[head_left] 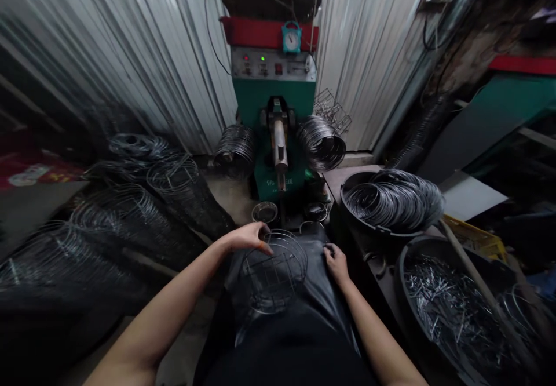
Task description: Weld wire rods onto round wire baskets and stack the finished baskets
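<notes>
My left hand (pixel 252 237) is closed at the upper left rim of a round wire rack (pixel 278 270), thumb and fingers bent around the wire. Crossed straight wires fill the rack's ring, and it rests over the black apron (pixel 319 293) on my lap. My right hand (pixel 336 263) is at the apron's right edge with its fingers curled. Whatever those fingers hold, if anything, is too small to make out. Just beyond the lap stands a green welding machine (pixel 243 99), its metal electrode arm (pixel 280 142) pointing toward me.
Wire ring coils (pixel 234 148) hang left of the machine, and more rings (pixel 321 142) hang right. A black basin (pixel 362 224) holds wire rings; a larger tub (pixel 406 281) holds short wire pieces. Stacked wire rings (pixel 113 218) lie at left. A teal dial scale (pixel 291 38) sits above.
</notes>
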The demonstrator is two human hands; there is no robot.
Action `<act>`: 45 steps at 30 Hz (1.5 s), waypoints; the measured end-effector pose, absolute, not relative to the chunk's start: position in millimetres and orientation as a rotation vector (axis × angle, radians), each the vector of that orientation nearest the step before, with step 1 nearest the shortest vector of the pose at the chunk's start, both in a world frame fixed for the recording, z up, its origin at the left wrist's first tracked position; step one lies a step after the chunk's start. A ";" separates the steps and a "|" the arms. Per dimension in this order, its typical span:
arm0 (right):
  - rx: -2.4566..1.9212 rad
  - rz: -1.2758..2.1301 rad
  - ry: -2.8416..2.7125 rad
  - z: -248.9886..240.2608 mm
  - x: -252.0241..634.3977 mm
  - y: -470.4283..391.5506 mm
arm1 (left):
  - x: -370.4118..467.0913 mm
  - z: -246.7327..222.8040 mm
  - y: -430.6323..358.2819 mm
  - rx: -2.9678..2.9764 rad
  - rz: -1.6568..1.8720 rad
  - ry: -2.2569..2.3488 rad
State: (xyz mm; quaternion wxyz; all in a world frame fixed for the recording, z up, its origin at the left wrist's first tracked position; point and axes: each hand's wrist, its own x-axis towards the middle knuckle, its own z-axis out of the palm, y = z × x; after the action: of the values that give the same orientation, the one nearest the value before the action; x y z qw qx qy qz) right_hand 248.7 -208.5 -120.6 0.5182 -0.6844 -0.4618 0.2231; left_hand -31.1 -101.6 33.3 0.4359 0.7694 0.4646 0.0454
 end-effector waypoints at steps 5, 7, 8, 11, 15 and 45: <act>-1.676 0.516 -1.296 -102.1 254.7 -214.4 | -34.0 69.1 -127.1 2.310 0.517 1.209; -1.597 0.567 -1.359 -71.8 251.1 -208.7 | -27.2 74.5 -127.1 2.464 0.649 1.225; -1.545 0.594 -1.406 -53.7 247.7 -204.9 | -22.7 74.6 -124.9 2.515 0.691 1.240; -1.449 0.688 -1.577 -1.2 233.5 -189.2 | -8.0 66.9 -114.4 2.581 0.732 1.297; -1.549 0.728 -1.743 34.5 211.8 -157.7 | 7.4 50.1 -101.5 2.589 0.679 1.330; -1.486 0.782 -1.563 -34.2 178.8 -107.5 | 21.4 2.2 -74.2 2.461 0.537 1.398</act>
State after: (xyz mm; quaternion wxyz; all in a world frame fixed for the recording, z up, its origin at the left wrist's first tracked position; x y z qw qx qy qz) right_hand 178.8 -107.5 -34.2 0.4111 -0.5905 -0.6211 0.3108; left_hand 21.4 -74.2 2.2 0.1301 0.8470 0.4812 0.1847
